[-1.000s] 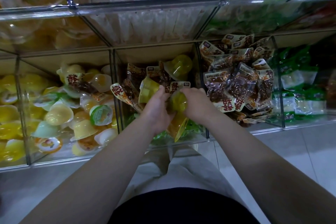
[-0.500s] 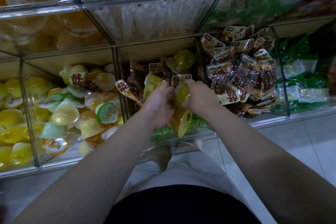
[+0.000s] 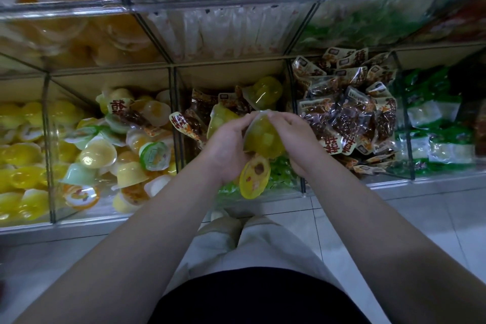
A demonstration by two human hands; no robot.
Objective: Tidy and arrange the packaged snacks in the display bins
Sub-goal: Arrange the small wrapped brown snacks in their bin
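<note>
My left hand [image 3: 226, 151] and right hand [image 3: 292, 139] meet in front of the middle bin [image 3: 228, 77]. Both have their fingers curled round one yellow jelly cup [image 3: 263, 139], the left gripping its near side and the right clasping the far side. My fingertips cover its top edge, so its lid is hidden from me. Just beneath it a second cup [image 3: 254, 177] faces me lid-first against my left palm, and I cannot tell whether I am holding it or it only rests there. Its lid carries a round printed picture, too blurred to read. Behind my hands the middle bin holds a mix of more yellow cups [image 3: 265, 92] and brown packets [image 3: 196, 113]. One of the packets shows a big red character on a cream label that I cannot make out with confidence. Something green lies low in that bin, mostly hidden by my wrists. The left bin [image 3: 113, 77] is heaped with jelly cups [image 3: 97, 153] in yellow, white and pale green, and a stray packet [image 3: 121, 109] with the same red character lies on top. The right bin [image 3: 403, 118] is piled with matching brown packs [image 3: 349, 118] whose small print is unreadable. Farther right, green packets [image 3: 434, 123] fade into shadow. The upper bins [image 3: 218, 1] show only hazy white and orange wrappers through their clear fronts.
</note>
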